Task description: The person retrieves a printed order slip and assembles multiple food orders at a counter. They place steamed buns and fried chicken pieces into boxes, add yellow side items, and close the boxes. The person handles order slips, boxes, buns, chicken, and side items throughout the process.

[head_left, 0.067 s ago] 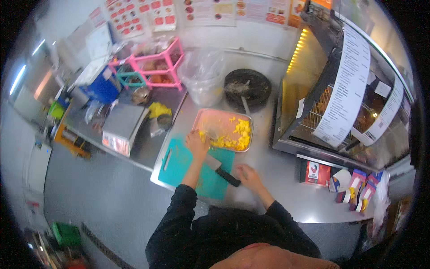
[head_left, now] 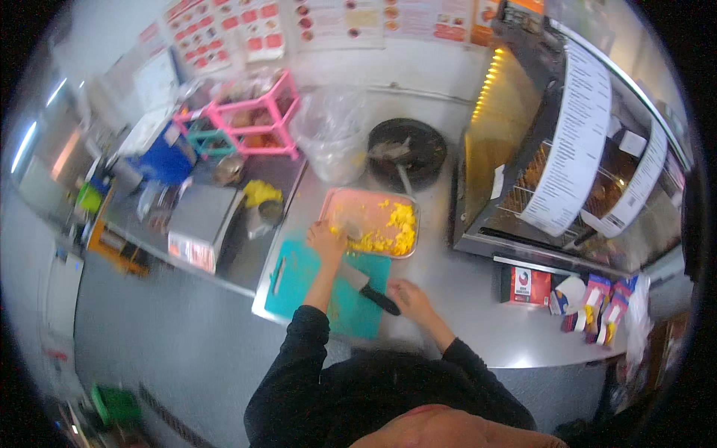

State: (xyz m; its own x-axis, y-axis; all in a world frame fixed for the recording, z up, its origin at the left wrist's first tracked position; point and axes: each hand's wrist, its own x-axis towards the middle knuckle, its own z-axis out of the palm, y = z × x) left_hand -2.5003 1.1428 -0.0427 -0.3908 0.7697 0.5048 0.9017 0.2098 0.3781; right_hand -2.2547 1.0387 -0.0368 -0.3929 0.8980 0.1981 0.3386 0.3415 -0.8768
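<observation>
My left hand [head_left: 326,240] is at the near left corner of a metal tray [head_left: 371,192] of chopped yellow food [head_left: 402,224]. Its fingers are closed over the rim, around a blurred greyish thing [head_left: 352,230] that I cannot make out. Below the tray lies a teal cutting board [head_left: 336,306], and across its right part rests a knife [head_left: 379,300], black handle toward my right hand. My right hand [head_left: 409,300] hovers beside that handle, its fingers loosely bent and apart, holding nothing that I can see.
Behind the tray stand a black pan [head_left: 422,160] and a clear bag-lined bucket [head_left: 332,160]. A glass display case [head_left: 478,172] rises on the right, with a red box [head_left: 529,285] in front. Leftward are a scale [head_left: 205,216], a pink rack [head_left: 258,112] and a blue box [head_left: 160,160].
The view has shifted slightly. My right hand is a little closer to the knife handle. My left hand stays at the tray corner.
</observation>
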